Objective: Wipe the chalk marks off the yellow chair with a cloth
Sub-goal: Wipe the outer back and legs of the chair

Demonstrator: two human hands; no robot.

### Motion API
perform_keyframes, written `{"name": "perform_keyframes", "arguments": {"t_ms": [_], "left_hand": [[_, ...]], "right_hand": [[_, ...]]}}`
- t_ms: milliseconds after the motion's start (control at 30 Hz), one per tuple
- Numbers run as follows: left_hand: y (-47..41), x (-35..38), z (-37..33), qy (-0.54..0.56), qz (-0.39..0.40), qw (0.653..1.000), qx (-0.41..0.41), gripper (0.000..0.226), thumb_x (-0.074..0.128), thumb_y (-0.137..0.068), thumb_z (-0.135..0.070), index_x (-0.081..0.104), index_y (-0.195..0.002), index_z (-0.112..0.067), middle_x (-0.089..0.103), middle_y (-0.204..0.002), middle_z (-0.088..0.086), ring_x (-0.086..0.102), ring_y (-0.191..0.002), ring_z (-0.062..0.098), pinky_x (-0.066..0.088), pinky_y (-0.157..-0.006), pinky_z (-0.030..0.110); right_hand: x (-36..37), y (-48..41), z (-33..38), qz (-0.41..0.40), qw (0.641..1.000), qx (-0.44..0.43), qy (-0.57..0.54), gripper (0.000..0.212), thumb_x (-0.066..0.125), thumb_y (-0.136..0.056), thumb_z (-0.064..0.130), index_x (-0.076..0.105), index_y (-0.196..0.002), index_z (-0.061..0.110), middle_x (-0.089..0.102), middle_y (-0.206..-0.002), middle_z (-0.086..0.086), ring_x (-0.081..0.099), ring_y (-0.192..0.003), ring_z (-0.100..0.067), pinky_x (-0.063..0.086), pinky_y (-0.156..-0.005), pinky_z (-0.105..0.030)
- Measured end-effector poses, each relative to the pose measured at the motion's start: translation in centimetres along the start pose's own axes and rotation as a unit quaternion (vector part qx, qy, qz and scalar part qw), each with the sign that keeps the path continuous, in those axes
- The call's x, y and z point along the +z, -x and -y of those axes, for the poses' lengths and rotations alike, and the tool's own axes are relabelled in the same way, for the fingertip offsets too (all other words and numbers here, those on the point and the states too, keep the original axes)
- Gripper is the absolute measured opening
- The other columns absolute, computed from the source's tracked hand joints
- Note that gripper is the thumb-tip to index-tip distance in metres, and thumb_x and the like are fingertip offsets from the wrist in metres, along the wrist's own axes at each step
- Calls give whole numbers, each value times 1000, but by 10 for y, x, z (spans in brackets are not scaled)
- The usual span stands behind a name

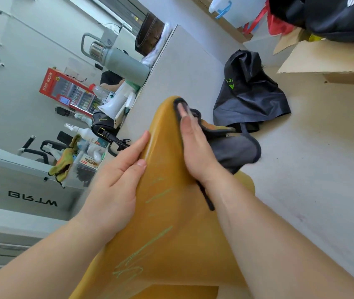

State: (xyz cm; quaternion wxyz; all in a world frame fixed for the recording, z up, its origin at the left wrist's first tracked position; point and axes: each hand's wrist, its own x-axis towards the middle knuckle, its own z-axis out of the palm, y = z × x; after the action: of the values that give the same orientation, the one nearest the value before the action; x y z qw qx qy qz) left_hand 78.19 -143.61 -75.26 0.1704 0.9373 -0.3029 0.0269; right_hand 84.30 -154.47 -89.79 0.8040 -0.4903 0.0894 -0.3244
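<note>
right grip [195,145] wide, pressing dark grey cloth [234,149] | left grip [115,180] wide, on yellow plastic chair [178,212] | green chalk marks [150,244] behind both

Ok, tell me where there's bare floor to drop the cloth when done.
Bare floor lies open right of the yellow chair, bordered by the black bag and the cardboard box. The table on the chair's other side is crowded: thermos, megaphone, bottles.
</note>
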Motion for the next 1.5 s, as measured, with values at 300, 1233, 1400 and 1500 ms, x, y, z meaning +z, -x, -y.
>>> {"name": "perform_keyframes", "arguments": {"t_ms": [300,1233,1400,1500], "left_hand": [[-2,0,3,4,11,1000,22,49,42,-104,-5,49,-145,-31,48,-131,-45,40,-126,-24,30,-98,-4],[-2,2,-2,-30,-3,999,20,48,43,-105,-13,47,-144,-39,42,-125,-53,38,-116,-33,29,-88,-9],[-1,2,-1,-26,0,999,24,48,42,-105,-12,46,-146,-37,46,-127,-49,39,-117,-31,29,-89,-9],[-2,2,-1,-15,7,999,39,47,43,-104,-7,51,-139,-37,50,-125,-48,45,-118,-26,32,-90,-6]], "right_hand": [[18,41,27,24,985,-116,122,95,0,-79,90,11,-160,42,-4,-170,18,-9,-157,-13,-2,-124,-57],[-26,7,-37,-39,953,-136,268,52,23,-102,56,36,-151,49,37,-160,19,27,-147,-24,9,-118,-59],[-7,29,-37,43,987,-114,101,51,17,-102,58,3,-151,59,-1,-170,17,-12,-157,-15,-5,-122,-61],[4,43,-11,16,975,-201,90,51,31,-105,43,27,-156,44,16,-169,13,6,-157,-27,11,-122,-62]]}}
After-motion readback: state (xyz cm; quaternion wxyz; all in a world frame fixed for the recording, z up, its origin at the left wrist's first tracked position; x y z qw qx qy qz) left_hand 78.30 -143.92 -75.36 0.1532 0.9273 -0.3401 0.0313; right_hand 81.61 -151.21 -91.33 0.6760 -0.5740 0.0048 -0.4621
